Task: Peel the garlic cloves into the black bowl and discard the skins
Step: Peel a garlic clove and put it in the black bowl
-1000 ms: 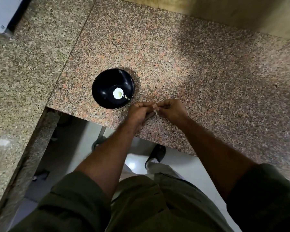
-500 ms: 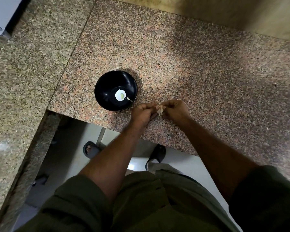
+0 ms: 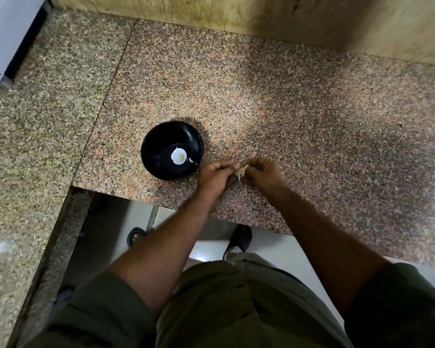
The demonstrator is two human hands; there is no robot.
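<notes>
We're mid-peel: left hand point(image 3: 215, 175) and right hand point(image 3: 263, 173) both pinch the garlic clove point(image 3: 241, 172) near the counter's point(image 3: 312, 116) front edge, beside the black bowl point(image 3: 171, 149). Next, strip the skin, drop the clove in.

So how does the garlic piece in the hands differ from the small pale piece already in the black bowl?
The garlic piece is pinched between the left hand and right hand, off the counter; the small pale piece lies loose in the black bowl. The held one looks tan and papery, the bowl one whiter and smaller. Both are tiny and hard to make out.
</notes>
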